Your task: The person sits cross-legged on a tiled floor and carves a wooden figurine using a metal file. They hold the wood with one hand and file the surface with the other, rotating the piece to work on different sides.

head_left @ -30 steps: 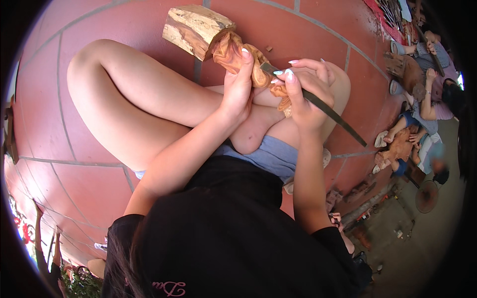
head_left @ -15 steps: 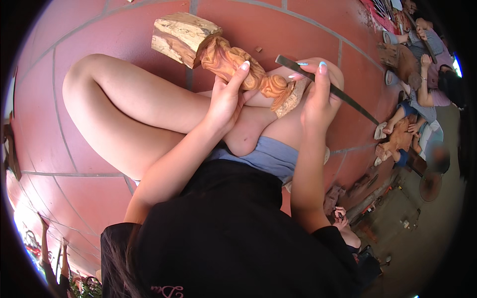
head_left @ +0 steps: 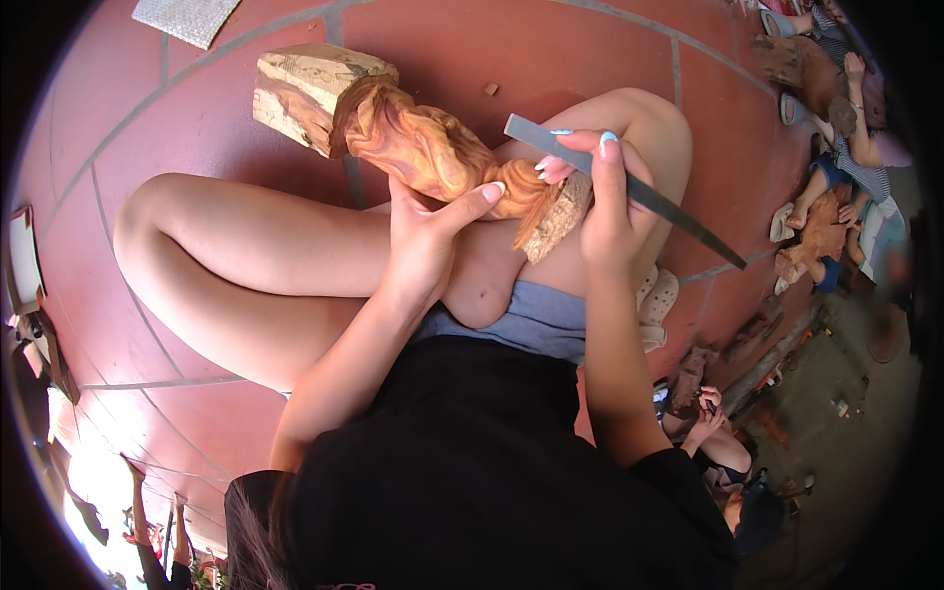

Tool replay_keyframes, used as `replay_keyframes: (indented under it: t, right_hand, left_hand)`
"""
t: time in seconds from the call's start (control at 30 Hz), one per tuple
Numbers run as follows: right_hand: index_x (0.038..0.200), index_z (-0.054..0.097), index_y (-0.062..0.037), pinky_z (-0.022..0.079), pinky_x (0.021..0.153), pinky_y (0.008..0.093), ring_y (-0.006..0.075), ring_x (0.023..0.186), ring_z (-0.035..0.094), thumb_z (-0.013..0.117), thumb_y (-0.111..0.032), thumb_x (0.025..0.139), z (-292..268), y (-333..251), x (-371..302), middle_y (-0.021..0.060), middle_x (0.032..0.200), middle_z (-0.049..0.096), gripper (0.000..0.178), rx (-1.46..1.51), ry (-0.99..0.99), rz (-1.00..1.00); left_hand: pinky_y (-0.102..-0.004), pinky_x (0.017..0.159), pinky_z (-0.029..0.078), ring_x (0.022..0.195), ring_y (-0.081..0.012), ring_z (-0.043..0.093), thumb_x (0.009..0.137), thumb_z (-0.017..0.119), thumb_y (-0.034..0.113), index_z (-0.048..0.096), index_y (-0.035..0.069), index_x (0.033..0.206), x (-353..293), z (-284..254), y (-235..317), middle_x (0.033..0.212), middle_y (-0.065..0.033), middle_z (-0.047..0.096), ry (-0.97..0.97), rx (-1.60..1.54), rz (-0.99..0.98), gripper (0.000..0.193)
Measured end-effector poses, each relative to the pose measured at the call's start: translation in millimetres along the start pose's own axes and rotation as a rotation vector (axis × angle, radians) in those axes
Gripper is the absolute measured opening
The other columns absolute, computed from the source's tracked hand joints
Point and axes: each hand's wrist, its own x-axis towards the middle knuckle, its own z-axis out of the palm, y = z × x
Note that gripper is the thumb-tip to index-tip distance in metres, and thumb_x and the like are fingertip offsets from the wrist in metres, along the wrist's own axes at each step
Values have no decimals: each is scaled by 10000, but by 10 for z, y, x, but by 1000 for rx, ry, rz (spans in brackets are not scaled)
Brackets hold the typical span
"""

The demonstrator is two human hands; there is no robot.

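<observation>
From where I stand, the carved wooden figure (head_left: pixel 423 147) lies aslant across the sitter's crossed legs, its squared, uncut end out over the red tiled floor (head_left: pixel 580 59). The left hand (head_left: pixel 425 231) cradles it, thumb pressed along the upper side and fingers curled beneath. The right hand (head_left: pixel 619 197) pinches a flat, tapering metal tool (head_left: pixel 688 221) between thumb and fingers, its pale end pointing out above the carving; whether they touch, I can't tell. A small wood chip (head_left: pixel 491 89) lies on the tiles beyond
</observation>
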Motion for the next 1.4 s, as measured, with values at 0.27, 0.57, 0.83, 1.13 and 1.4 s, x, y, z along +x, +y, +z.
replay_keyframes:
  t: [0.27,0.57,0.83,1.13,1.4]
  right_hand:
    - [947,593,47,495,642,237,126,723,620,412,-188,1004,78,-44,-484,128,838,641,302,216,-15,82]
    - [1035,517,45,530,654,243,128,718,637,554,46,896,54,-94,-649,110,819,618,144,317,-5,89]
    - [1122,569,39,518,649,217,128,767,649,489,-86,973,126,-149,-571,93,811,644,211,465,-200,293]
    - [966,529,18,507,606,203,78,721,626,597,-4,899,274,-175,-626,93,834,645,97,434,-119,258]
    - [861,512,10,467,520,220,113,576,566,645,-8,844,129,-149,-721,187,750,637,136,141,-161,-44]
  left_hand:
    - [-369,945,453,1084,-213,540,788,645,-17,252,80,1311,-245,98,76,1119,-116,522,90,-51,-193,661]
    - [-356,906,451,1024,-233,545,777,573,174,390,34,1243,-430,26,148,1091,-126,509,10,-61,-289,520]
    - [-444,831,515,943,-319,573,758,532,128,249,63,1367,-826,-14,230,1144,-177,474,-6,-248,-482,674]
    - [-463,790,539,926,-345,600,770,522,75,227,91,1365,-874,-27,254,1168,-188,471,-57,-178,-447,665]
    - [-416,861,503,980,-278,585,796,531,54,275,80,1332,-895,124,309,1113,-161,526,30,-152,-447,594]
